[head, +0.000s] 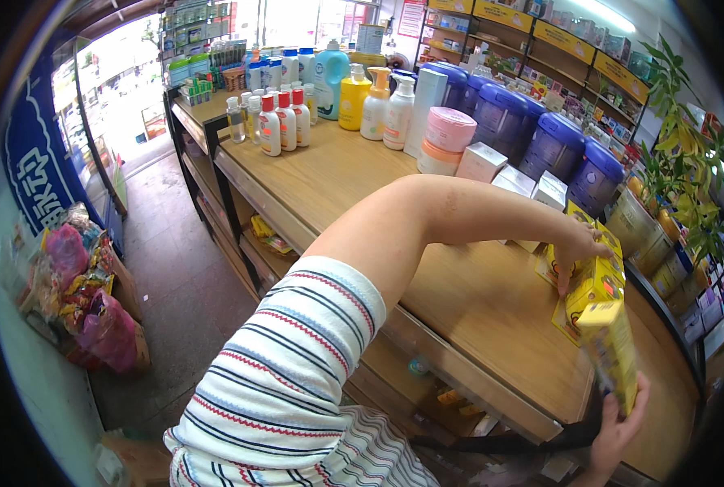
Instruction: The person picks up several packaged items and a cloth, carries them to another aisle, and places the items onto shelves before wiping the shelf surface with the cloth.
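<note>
Stretched across the shelf top, my left hand (581, 243) straddles a row of yellow packaged boxes (593, 280) at the right end. Its thumb presses on the near side and its fingers lie over the top. My right hand (624, 420) grips the lower end of a slim yellow box (608, 347), which stands tilted, close in front of that row. The fingers behind this box are partly hidden.
White boxes (480, 163), pink jars (451, 129) and blue-lidded tubs (553, 143) stand behind my arm. Pump bottles (399, 112) and red-capped bottles (284, 122) are farther left. A leafy plant (691, 152) overhangs the right side. Bagged goods (100, 304) lie across the aisle.
</note>
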{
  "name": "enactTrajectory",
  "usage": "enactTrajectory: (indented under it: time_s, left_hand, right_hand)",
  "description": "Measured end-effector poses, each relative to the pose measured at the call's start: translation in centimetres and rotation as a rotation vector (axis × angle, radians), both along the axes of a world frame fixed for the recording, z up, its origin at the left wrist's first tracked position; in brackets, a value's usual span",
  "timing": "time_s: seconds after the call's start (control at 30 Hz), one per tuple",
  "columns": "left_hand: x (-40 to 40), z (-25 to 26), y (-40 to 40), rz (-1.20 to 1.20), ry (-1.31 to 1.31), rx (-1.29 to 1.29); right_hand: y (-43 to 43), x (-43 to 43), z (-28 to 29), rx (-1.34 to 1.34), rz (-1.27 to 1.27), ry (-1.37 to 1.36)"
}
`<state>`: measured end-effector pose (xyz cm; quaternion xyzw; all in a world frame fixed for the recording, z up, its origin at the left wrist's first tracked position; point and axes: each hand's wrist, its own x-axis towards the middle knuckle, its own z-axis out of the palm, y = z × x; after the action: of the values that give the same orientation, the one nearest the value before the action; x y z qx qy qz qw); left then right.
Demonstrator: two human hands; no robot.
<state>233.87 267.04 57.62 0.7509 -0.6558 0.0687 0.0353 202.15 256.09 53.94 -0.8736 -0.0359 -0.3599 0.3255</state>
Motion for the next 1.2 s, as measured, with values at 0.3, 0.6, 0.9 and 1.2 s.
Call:
enactTrajectory:
  time_s: [0.3, 0.6, 0.9, 1.2]
  left_hand:
    - [0.0, 4.1, 10.4, 0.091, -0.313, -0.224]
    - [-6.9, 2.8, 23.3, 0.616, -0.071, -0.131]
    - [-6.5, 0.3, 24.9, 0.596, 0.089, -0.162]
    - [-3.9, -0.4, 23.2, 0.518, 0.134, -0.107]
  right_hand:
    - [-8.0, 12.7, 6.3, -0.071, 0.075, 0.093]
    - [-10.2, 23.9, 7.4, 0.081, 0.351, 0.391]
    - [-9.0, 25.7, 6.4, -0.017, 0.324, 0.324]
    - [-9.3, 19.2, 8.3, -0.489, -0.147, 0.105]
